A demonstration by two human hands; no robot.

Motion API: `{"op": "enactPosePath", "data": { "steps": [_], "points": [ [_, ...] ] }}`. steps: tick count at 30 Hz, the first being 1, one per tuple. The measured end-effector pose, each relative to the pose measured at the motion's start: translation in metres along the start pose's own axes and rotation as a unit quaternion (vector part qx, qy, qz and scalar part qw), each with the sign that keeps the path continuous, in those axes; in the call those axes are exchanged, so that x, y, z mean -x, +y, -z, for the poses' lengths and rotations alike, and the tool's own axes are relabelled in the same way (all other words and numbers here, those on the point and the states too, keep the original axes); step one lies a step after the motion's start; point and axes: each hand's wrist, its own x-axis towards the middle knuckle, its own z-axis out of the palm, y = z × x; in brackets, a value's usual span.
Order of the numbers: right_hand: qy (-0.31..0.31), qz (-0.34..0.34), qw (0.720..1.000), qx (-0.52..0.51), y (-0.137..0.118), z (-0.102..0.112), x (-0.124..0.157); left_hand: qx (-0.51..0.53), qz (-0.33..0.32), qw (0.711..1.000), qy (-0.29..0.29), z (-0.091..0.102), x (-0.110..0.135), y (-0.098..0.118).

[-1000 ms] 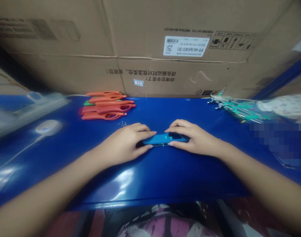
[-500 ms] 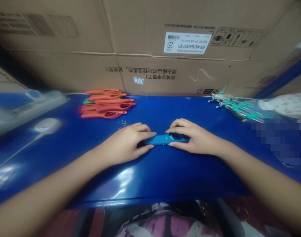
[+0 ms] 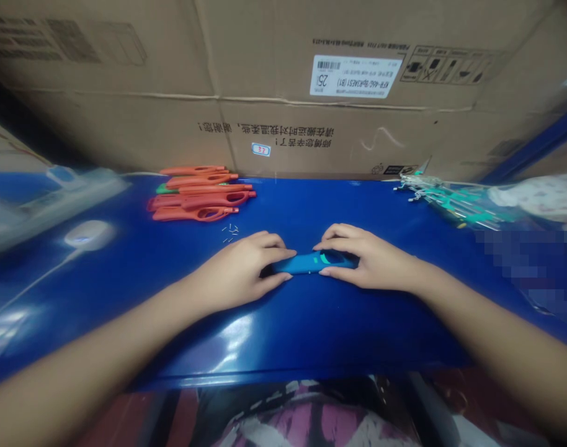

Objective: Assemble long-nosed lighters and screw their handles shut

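Between my two hands a blue lighter casing (image 3: 300,263) lies lengthwise on the blue tabletop, with a green piece showing at its looped end. My left hand (image 3: 252,264) grips the left end, fingers along the far side and thumb on the near side. At the looped right end, my right hand (image 3: 362,257) holds it the same way. My palms and fingers cover both tips of the casing. Several small screws (image 3: 230,232) lie scattered beyond my left hand.
Several orange and red lighter casings (image 3: 200,195) are stacked at the back left, a green one among them. A bundle of thin metal rods with green parts (image 3: 455,198) lies back right. A white round device (image 3: 90,234) with a cable sits left. A cardboard box (image 3: 274,81) walls the back.
Both hands keep the same grip on the blue casing, which appears nearly still. Only a very slight shift of the whole view shows.
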Motion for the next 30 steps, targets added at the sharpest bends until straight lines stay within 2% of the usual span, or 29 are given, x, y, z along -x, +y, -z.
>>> {"op": "enactPosePath", "data": {
  "steps": [5,12,17,25,30],
  "points": [
    [-0.007,-0.013,1.000,0.002,0.000,-0.002,0.001,-0.026,-0.003,1.000,-0.002,-0.001,0.000,0.001],
    [-0.022,-0.031,0.994,0.102,-0.010,-0.005,0.000,-0.185,-0.019,0.982,-0.023,0.000,-0.001,0.018],
    [-0.018,-0.044,0.994,0.094,-0.012,-0.007,0.000,-0.259,-0.029,0.965,-0.005,-0.008,-0.001,0.026],
    [0.009,0.013,0.996,0.093,-0.006,-0.004,-0.003,-0.236,-0.019,0.971,0.027,-0.009,0.000,0.020],
    [0.025,-0.002,0.998,0.064,-0.007,0.000,-0.002,-0.202,-0.036,0.976,0.075,-0.005,0.001,0.010]
  ]
}}
